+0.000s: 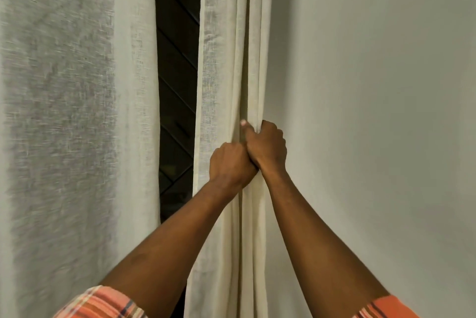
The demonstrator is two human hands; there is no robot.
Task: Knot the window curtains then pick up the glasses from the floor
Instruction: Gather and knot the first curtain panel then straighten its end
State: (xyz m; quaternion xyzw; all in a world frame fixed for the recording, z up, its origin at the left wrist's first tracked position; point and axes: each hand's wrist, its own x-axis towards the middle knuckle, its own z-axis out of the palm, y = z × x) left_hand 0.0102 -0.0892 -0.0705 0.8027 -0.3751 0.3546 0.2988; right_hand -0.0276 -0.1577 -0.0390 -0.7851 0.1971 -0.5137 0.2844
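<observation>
Plainly, the left curtain panel (64, 111) hangs flat at the left edge. It is thin and loosely woven, and it is touched by neither hand. Just beside it a dark strip of window (177, 73) is left uncovered, crossed by slanted bars; nothing there is reached by the arms.

Next comes the right curtain (231, 60), drawn into narrow upright folds near the wall. It is judged to be light, soft and limp. It can be bunched with little force, and the coarse weave should keep slipping slight. A knot is best started where the folds are already gathered into one rope, about where they are held now, with length left below for looping. How much cloth hangs below cannot be told, since the hem is out of view.

The left hand (230, 165) is curled round the gathered folds from the window side, knuckles outward. The right hand (268, 146) is closed on the same bundle just above, touching the left, with its thumb laid upward along the cloth.

To the right only bare wall (373, 111) is seen, close behind the bundle, and the looping may be cramped by it. Plaid sleeves (103, 302) are seen at the bottom corners. The glasses and the floor are not in view.
</observation>
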